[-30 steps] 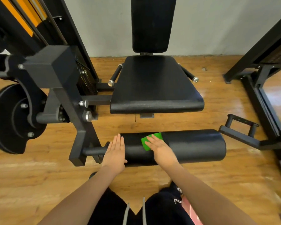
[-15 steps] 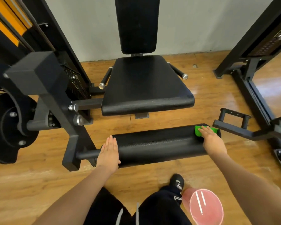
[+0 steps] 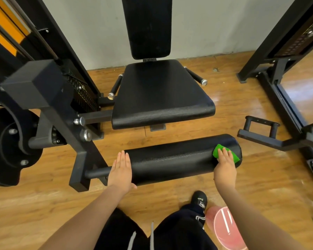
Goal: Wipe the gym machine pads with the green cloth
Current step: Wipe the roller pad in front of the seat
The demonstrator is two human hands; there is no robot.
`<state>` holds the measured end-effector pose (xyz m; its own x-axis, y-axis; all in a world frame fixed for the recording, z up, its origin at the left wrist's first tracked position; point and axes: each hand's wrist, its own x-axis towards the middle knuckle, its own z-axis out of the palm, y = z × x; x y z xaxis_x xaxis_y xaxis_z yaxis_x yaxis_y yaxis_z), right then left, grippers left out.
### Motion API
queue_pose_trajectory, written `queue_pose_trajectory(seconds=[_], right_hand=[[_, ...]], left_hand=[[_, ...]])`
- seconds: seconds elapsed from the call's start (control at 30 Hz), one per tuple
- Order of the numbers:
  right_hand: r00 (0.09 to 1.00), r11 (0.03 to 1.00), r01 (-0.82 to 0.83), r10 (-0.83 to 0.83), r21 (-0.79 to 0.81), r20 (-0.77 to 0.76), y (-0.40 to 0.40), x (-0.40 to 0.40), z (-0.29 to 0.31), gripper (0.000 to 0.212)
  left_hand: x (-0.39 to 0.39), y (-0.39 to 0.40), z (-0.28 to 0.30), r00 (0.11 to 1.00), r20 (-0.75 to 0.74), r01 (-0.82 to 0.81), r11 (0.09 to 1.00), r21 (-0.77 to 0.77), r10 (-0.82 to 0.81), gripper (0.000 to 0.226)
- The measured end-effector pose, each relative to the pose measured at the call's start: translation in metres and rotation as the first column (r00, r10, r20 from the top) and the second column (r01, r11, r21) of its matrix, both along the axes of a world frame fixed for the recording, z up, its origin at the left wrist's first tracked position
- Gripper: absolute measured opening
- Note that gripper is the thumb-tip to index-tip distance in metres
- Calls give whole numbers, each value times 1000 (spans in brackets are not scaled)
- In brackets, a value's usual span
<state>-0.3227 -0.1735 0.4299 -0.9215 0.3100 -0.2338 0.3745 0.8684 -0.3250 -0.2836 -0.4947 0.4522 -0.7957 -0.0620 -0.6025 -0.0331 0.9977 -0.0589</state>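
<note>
A black roller pad [image 3: 173, 159] lies crosswise low in front of me. My right hand [image 3: 224, 166] presses the green cloth [image 3: 217, 151] flat against the pad near its right end, fingers straight over the cloth. At the pad's left end my left hand [image 3: 120, 170] rests flat with straight fingers, partly over the metal axle. Beyond the roller are the black seat pad [image 3: 161, 98] and the upright back pad [image 3: 148, 27].
The machine's black frame and weight disc [image 3: 9, 148] stand close on the left. A second machine's frame with a foot bracket [image 3: 260, 130] sits at right. A pink round object [image 3: 224, 230] and my shoe are on the wooden floor below.
My right hand slid the green cloth from the roller's middle to its right end, then a little back to the left. My left hand stayed on the left end.
</note>
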Motion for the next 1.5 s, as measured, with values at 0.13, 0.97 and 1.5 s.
queue_pose_trajectory(seconds=[0.13, 0.97, 1.5], right_hand=[[993, 993, -120, 120, 4, 23, -19, -6, 8, 57], [734, 742, -669, 668, -37, 124, -131, -15, 27, 65], [467, 473, -876, 881, -95, 78, -178, -4, 11, 70]], left_hand=[[-4, -4, -3, 999, -18, 38, 999, 8, -38, 118], [1, -40, -12, 987, -70, -117, 953, 279, 142, 112], [17, -37, -9, 959, -68, -250, 935, 251, 274, 104]])
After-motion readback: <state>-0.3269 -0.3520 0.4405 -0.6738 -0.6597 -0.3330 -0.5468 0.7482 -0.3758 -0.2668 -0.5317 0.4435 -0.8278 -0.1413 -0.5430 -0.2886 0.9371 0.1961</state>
